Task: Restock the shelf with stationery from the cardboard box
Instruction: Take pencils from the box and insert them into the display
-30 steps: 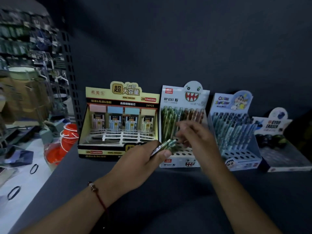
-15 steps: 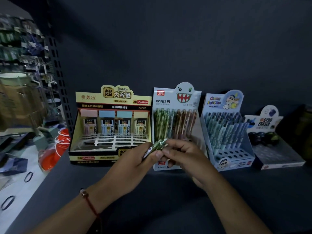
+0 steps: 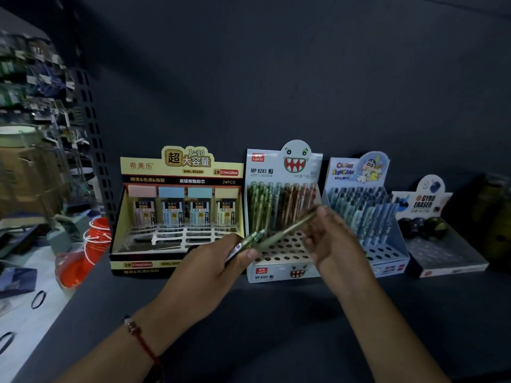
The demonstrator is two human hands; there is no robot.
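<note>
1. Over the shelf (image 3: pixel 276 313), before the monster-face display box (image 3: pixel 284 261), the left hand (image 3: pixel 218 269) grips spare pens (image 3: pixel 250 240); the right hand (image 3: pixel 331 241) pinches one green pen (image 3: pixel 287 230).
2. She should tip it upright, tip down, into an empty front hole, clear of the standing pens.

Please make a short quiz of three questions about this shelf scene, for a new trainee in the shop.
1. True or false: the right hand holds one green pencil over the monster-face display box.
2. Which display stands at the far right of the shelf? A. lead refill box B. Gyro Eraser box C. Crayon Shin-chan pen box
3. Fill in: the left hand grips a small bunch of ____.

Key:
1. True.
2. B; the lead refill box is at the far left, and the Crayon Shin-chan pen box is second from the right.
3. Pencils, green like the single one.
</note>
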